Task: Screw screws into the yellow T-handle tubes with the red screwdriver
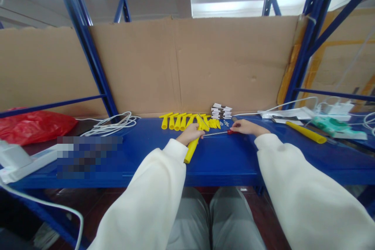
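The left hand wraps its fingers round the yellow handle over the middle of the bench, the right hand pinching a red-handled screwdriver whose tip could slip into the left fingers should the handle roll.

The person's left arm and right arm extend toward the far side. The left hand curls in a grip; the right hand forms a pinch.
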### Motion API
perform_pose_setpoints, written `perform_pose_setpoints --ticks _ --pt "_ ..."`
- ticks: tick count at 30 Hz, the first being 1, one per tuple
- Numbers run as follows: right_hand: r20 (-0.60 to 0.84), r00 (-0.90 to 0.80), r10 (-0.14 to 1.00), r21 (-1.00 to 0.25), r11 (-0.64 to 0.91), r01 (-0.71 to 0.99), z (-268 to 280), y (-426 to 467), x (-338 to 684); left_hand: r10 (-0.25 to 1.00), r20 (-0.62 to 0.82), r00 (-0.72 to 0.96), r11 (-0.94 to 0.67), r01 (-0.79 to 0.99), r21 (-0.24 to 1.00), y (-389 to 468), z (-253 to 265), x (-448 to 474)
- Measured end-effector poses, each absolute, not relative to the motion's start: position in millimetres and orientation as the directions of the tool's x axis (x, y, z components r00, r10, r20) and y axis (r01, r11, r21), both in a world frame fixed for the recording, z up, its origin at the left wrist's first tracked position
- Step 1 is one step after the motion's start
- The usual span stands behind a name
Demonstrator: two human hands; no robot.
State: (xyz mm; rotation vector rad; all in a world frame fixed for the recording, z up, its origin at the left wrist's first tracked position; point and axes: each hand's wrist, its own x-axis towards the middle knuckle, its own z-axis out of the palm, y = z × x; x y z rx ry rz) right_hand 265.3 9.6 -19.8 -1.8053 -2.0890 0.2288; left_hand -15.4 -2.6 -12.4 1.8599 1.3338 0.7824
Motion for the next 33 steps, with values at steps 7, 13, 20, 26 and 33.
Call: perform_pose_setpoints --ticks 7,13,20,26,33 --pt "0.135 -0.106 0.985 -0.369 0.149 0.917 -18 6 260 0.976 0.111 0.187 -0.181 0.419 0.890 -7 -8 -17" --pt "0.118 -0.079 0.990 -0.378 0.119 0.918 -17 2 257 0.986 0.164 0.023 -0.163 0.321 0.933 -3 -2 -25" --pt "0.117 -0.077 0.990 -0.399 0.118 0.909 -18 4 258 0.988 0.153 0.019 -0.152 0.272 0.950 -2 -1 -27" --pt "0.111 -0.088 0.990 -0.421 0.127 0.898 -20 6 260 0.983 0.149 0.108 -0.174 0.284 0.943 -6 -4 -23" --pt "0.125 -0.089 0.988 -0.428 0.135 0.894 -20 7 262 0.978 0.149 0.144 -0.190 0.331 0.924 -7 -3 -24"
